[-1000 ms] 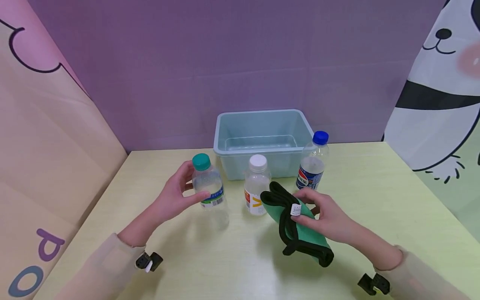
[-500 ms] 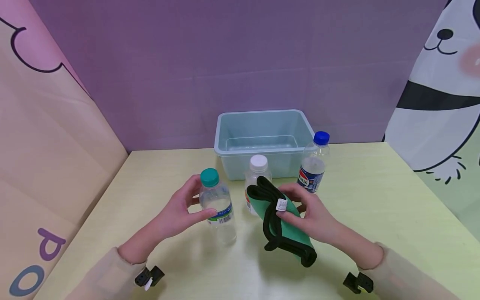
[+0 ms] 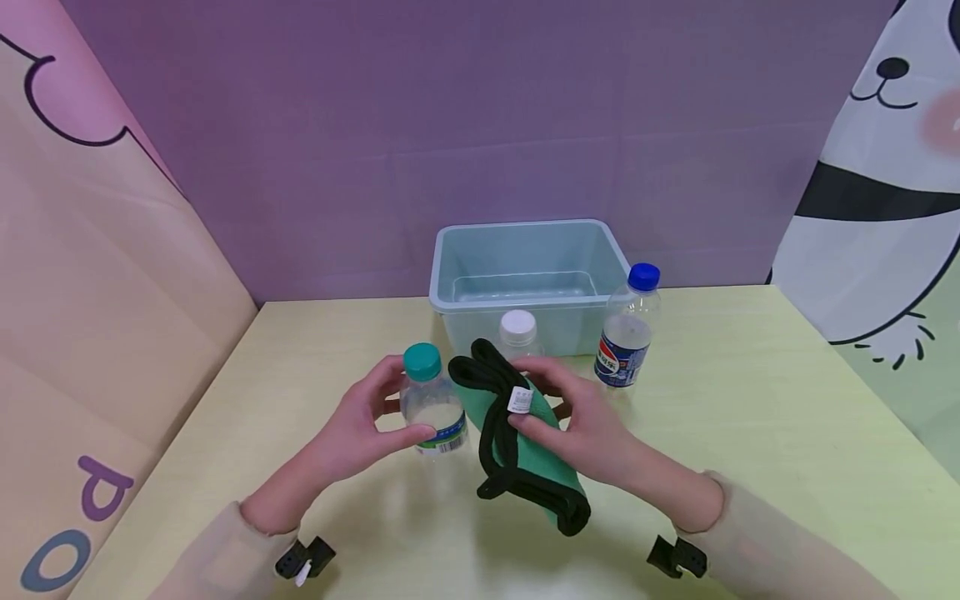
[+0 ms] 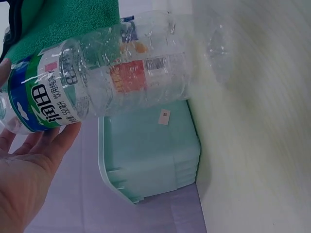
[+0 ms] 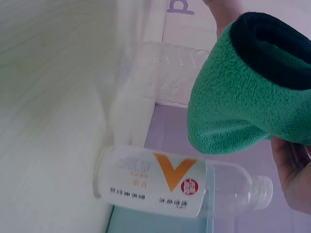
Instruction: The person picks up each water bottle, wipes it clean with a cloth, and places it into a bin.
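My left hand (image 3: 358, 435) grips a clear plastic bottle (image 3: 433, 410) with a teal cap, thumb across its blue and green label. In the left wrist view this bottle (image 4: 92, 75) lies across the picture, fingers behind the label. My right hand (image 3: 581, 417) holds a folded green towel (image 3: 546, 468) with black edging and a white tag, pinched between thumb and fingers. The towel's upper left corner is right beside the held bottle. Behind the towel stands a white-capped bottle (image 3: 517, 330), mostly hidden in the head view; its orange V label (image 5: 175, 171) shows in the right wrist view.
A light blue plastic bin (image 3: 480, 327) stands at the back of the pale wooden table (image 3: 337, 333). By its right front corner is a blue-capped bottle (image 3: 624, 354) with a dark blue label. A purple backdrop (image 3: 420, 125) hangs behind the table.
My right hand has moved left with the towel, bringing it next to the held bottle and in front of the white-capped one. The left hand has shifted slightly right and nearer with its bottle.
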Demonstrator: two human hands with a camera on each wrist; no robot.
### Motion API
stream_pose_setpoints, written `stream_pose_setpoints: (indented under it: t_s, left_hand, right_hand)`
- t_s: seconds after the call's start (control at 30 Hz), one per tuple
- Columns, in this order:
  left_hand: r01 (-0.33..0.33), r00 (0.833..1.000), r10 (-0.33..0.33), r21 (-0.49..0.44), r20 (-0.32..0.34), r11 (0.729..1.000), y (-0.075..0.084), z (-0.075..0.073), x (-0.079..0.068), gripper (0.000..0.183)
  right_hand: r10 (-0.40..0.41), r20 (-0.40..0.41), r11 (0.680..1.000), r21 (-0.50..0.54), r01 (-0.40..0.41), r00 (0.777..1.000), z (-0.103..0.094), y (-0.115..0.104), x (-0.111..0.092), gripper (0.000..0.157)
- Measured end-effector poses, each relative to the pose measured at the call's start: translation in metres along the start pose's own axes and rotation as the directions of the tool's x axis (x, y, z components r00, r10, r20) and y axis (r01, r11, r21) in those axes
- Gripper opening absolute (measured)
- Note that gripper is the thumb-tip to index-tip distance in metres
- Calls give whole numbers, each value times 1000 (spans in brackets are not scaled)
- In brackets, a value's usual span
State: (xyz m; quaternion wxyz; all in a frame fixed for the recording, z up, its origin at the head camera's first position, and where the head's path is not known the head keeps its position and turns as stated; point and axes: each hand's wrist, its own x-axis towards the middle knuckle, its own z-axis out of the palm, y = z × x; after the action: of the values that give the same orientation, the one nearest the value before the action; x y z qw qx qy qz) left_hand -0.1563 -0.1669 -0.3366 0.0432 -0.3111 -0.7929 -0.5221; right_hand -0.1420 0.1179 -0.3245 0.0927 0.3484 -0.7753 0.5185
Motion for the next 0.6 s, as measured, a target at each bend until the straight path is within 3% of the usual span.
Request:
stream_pose_setpoints:
  t_s: [0.37, 0.6]
  left_hand:
    - [-22, 1000, 22, 2, -7, 1000, 4, -5, -10, 61]
    - [-62, 998, 62, 15, -22, 998, 4, -5, -12, 61]
  right_hand:
    - [31, 12, 1000, 1, -31, 999, 12, 2, 9, 51]
    - [-4, 7, 1000, 1, 4, 1000, 16, 3, 14, 50]
